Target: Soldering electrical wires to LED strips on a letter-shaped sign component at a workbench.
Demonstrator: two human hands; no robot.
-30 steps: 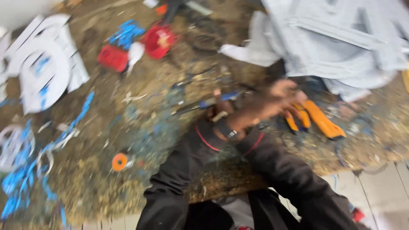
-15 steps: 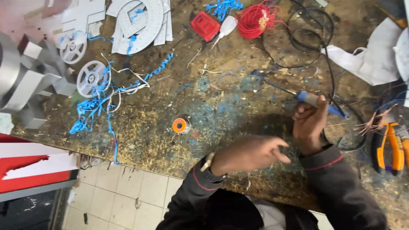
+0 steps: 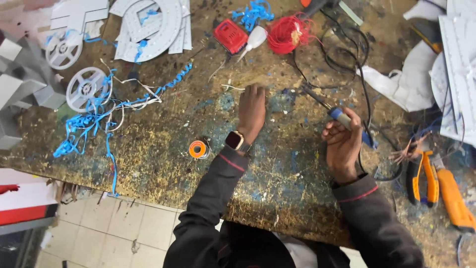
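- We see a small orange solder spool on the worn workbench.
- We see blue ribbon scraps beside two white reels.
- We find orange-handled pliers beside an orange utility knife.
- We note red wire near a red box.

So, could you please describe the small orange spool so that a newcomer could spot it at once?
Start at the paint-spattered workbench and find the left hand with its wristwatch. Just beside that wrist sits the orange spool, the only small orange ring lying on bare bench.

Dark red-trimmed sleeves, left-wrist smartwatch.
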